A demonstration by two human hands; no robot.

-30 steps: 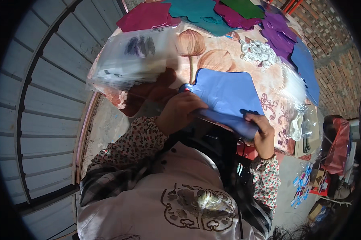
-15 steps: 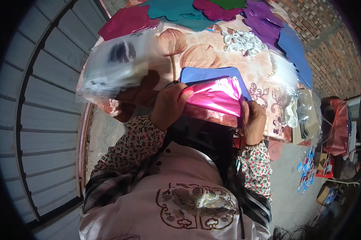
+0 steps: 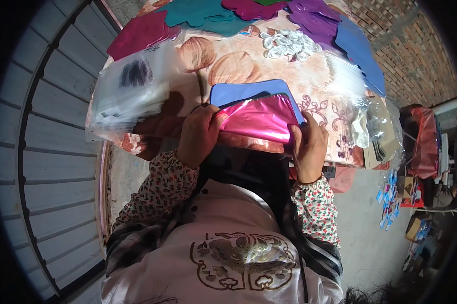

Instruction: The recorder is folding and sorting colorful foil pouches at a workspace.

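Observation:
A shiny pink sheet (image 3: 259, 119), foil-like, lies over a blue sheet (image 3: 249, 88) with rounded corners near the table's front edge. My left hand (image 3: 200, 134) is closed on the pink sheet's left end, thumb on top. At its right end, my right hand (image 3: 310, 149) pinches the near corner, thumb on top and fingers partly hidden. The blue sheet shows beyond the pink one's far edge and along its right side. A dark strip shows between the two sheets, too little of it to name.
Clear plastic sleeves (image 3: 132, 93) are stacked at the left. White ring-shaped pieces (image 3: 292, 44) lie in a heap farther back. Teal (image 3: 203, 17), magenta (image 3: 140, 35), purple (image 3: 314, 23) and blue sheets (image 3: 360, 55) line the far edge. Beige cards (image 3: 378, 144) sit at the right.
The view has shifted, moving the table leftward in the picture. The glare on the pink sheet has weakened as its tilt changed slightly. Both hands keep their hold on its ends.

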